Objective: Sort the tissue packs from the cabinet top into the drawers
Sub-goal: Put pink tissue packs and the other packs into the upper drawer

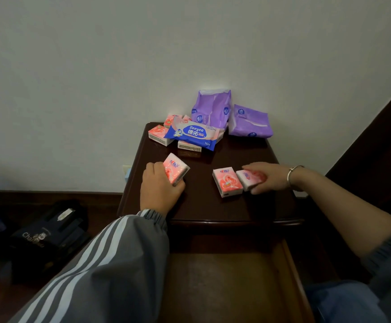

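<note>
On the dark wooden cabinet top (213, 206), my left hand (159, 190) grips a pink tissue pack (174, 167) near the left front. My right hand (271, 177) holds another pink pack (248, 180) at the right front. A third pink pack (226, 184) lies just left of that one, touching it. At the back lie several more pink packs (158, 134), a blue wet-wipe pack (193, 135) on top of them, and two purple packs (212, 108) (250, 121) against the wall. The top drawer (224, 276) stands pulled out below, and I see nothing in it.
A white wall (143, 54) rises behind the cabinet. A dark bag (47, 234) sits on the floor to the left. A dark wooden bed frame (376, 148) stands to the right. The drawer's right side rail (292, 264) runs toward me.
</note>
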`<state>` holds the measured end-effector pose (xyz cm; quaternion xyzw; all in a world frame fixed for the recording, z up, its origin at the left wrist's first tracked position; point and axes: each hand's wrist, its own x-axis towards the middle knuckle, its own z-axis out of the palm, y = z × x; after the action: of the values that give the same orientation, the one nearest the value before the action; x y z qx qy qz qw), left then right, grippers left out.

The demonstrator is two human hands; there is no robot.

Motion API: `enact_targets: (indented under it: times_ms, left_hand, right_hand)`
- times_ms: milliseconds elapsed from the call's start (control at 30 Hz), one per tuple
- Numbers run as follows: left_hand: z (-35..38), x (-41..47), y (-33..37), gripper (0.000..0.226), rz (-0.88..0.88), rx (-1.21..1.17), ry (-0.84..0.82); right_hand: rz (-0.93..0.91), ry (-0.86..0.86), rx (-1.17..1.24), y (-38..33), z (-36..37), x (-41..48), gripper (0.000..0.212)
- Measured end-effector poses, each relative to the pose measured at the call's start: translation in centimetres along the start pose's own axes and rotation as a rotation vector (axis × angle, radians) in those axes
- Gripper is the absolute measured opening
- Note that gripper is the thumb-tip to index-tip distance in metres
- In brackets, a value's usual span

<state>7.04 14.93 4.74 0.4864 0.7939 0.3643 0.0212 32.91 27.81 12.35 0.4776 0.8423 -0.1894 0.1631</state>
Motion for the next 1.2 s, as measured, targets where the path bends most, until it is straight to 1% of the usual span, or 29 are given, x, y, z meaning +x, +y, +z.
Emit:
enact_targets:
  times_ms: [33, 100, 133, 200, 267, 333, 400, 467, 533, 667, 733, 800, 967, 1033, 1067, 1133, 1200]
  left_hand:
    - [0.0, 0.0, 0.0, 0.051, -0.001, -0.004, 0.0]
    - [-0.1, 0.0, 0.1, 0.051, -0.005, -0.009, -0.003]
    - [-0.1, 0.0, 0.1, 0.051, -0.006, -0.01, -0.002]
    - [0.0, 0.0, 0.0, 0.051, -0.006, -0.011, 0.001]
    - [0.1, 0.0, 0.0, 0.052, -0.01, -0.007, -0.005]
    - [0.0, 0.1, 0.1, 0.053, -0.013, -0.008, -0.007]
    - [0.0, 0.1, 0.0, 0.055, -0.013, -0.017, -0.001]
    - [-0.1, -0.1, -0.1, 0.059, -0.015, -0.023, 0.001]
    - [0.0, -0.2, -0.3, 0.06, -0.013, -0.03, 0.013]
    - [-0.2, -0.3, -0.3, 0.056, -0.016, -0.042, 0.012]
    - [-0.4, -0.3, -0.2, 0.055, -0.021, -0.061, -0.003]
    - [-0.8, -0.5, -0.1, 0.054, -0.027, -0.087, -0.026]
    - [-3.1, -3.7, 0.5, 0.044, -0.049, -0.222, -0.025]
    - [-4.5, -6.3, 0.2, 0.042, -0.032, -0.236, -0.056]
    - [-5.4, -7.8, -0.1, 0.042, -0.051, -0.254, -0.081]
    - [-7.2, -11.3, -0.8, 0.038, -0.107, -0.308, -0.159]
    - [-8.4, -14.9, -1.5, 0.034, -0.131, -0.277, -0.263]
  right_hand:
    - [0.021, 0.029, -0.04, 0.1, 0.0, -0.3, 0.078]
    - [0.108, 0.154, -0.102, 0.2, -0.2, -0.7, 0.069]
    - [0.173, 0.235, -0.075, 0.1, -0.4, -1.0, 0.065]
    - [0.288, 0.4, 0.126, -0.7, -0.8, -1.5, 0.065]
    - [0.311, 0.512, 0.337, -2.5, -0.7, -1.4, 0.074]
    - [0.287, 0.527, 0.415, -5.0, 0.3, -0.7, 0.083]
    - [0.289, 0.456, 0.351, -7.5, 1.7, 0.3, 0.088]
    - [0.345, 0.409, 0.258, -9.0, 2.9, 1.2, 0.086]
    - [0.401, 0.418, 0.248, -9.7, 3.8, 2.0, 0.085]
    - [0.438, 0.46, 0.335, -10.3, 5.1, 2.7, 0.089]
    - [0.417, 0.532, 0.371, -10.2, 5.5, 2.4, 0.085]
    - [0.351, 0.594, 0.423, -9.8, 6.0, 1.6, 0.084]
    - [0.077, 0.596, 0.489, -9.2, 8.2, -3.3, 0.083]
    - [-0.016, 0.639, 0.541, -9.4, 10.2, -6.3, 0.083]
    - [-0.049, 0.645, 0.593, -9.6, 11.5, -7.9, 0.083]
    - [-0.084, 0.586, 0.684, -9.9, 14.3, -11.0, 0.084]
    - [-0.084, 0.46, 0.688, -10.2, 17.0, -13.3, 0.08]
